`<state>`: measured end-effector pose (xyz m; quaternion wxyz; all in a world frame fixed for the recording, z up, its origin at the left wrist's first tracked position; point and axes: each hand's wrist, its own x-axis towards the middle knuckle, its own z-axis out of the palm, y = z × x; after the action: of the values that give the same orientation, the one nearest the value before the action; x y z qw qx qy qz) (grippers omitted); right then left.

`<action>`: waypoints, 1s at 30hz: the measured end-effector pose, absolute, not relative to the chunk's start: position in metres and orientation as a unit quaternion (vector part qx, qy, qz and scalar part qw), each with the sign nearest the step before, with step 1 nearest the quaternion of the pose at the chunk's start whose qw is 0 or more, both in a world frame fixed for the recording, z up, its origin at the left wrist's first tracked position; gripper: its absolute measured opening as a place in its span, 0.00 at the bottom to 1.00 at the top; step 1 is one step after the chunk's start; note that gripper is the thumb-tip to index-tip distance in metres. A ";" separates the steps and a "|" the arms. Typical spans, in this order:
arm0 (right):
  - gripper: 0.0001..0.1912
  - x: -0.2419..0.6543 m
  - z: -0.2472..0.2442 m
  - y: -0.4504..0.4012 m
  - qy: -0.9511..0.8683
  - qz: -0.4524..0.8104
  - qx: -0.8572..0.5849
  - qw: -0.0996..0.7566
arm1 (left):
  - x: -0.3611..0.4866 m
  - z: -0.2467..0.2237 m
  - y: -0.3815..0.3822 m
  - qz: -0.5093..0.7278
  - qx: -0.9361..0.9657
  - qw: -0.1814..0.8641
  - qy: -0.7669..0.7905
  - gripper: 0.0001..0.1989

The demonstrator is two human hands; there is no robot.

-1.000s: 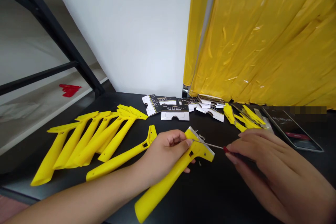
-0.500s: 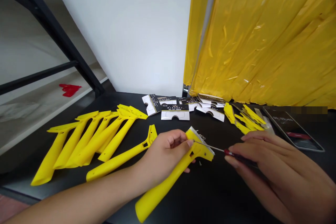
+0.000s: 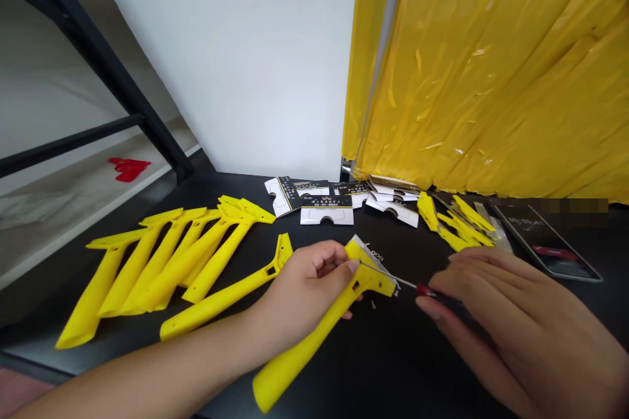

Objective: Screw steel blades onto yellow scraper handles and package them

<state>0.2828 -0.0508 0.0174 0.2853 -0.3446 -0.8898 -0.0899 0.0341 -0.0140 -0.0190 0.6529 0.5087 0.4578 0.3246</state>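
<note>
My left hand [image 3: 307,281] is shut around a yellow plastic scraper [image 3: 314,340], with its thumb near the scraper's head. A thin metal blade [image 3: 362,250] shows at the top of that head. My right hand [image 3: 501,321] grips a small screwdriver [image 3: 393,280] with a red and black handle. Its steel shaft reaches across to the scraper's head, and the tip sits by my left thumb. Several more yellow scrapers [image 3: 162,262] lie in a row to the left, and the closest one [image 3: 230,291] almost touches my left hand. Tiny screws [image 3: 373,305] lie just below the held scraper's head.
The black tabletop [image 3: 403,360] carries white and black printed cards [image 3: 327,213] at the back. Yellow pieces [image 3: 457,226] and a dark glass panel [image 3: 545,242] lie to the right. A yellow plastic sheet [image 3: 491,65], white wall [image 3: 221,59] and black shelf frame [image 3: 93,59] stand behind.
The screwdriver and my right hand have shifted slightly left and down. The scraper's head has dipped a little, and the shaft stays at its head.
</note>
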 end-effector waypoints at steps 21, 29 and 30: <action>0.04 0.282 0.014 -0.051 -0.885 -0.078 -0.376 0.263 | 0.033 -0.015 -0.013 0.325 0.520 0.637 0.468 0.16; 0.07 0.285 0.013 -0.051 -0.888 -0.081 -0.372 0.258 | 0.033 -0.016 -0.013 0.320 0.530 0.630 0.468 0.17; 0.09 0.285 0.012 -0.051 -0.883 -0.086 -0.381 0.262 | 0.033 -0.017 -0.013 0.319 0.529 0.633 0.467 0.17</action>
<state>0.2855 -0.0515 0.0122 0.2619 -0.3810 -0.8826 -0.0857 0.0333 -0.0125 -0.0169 0.6327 0.5287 0.4672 0.3193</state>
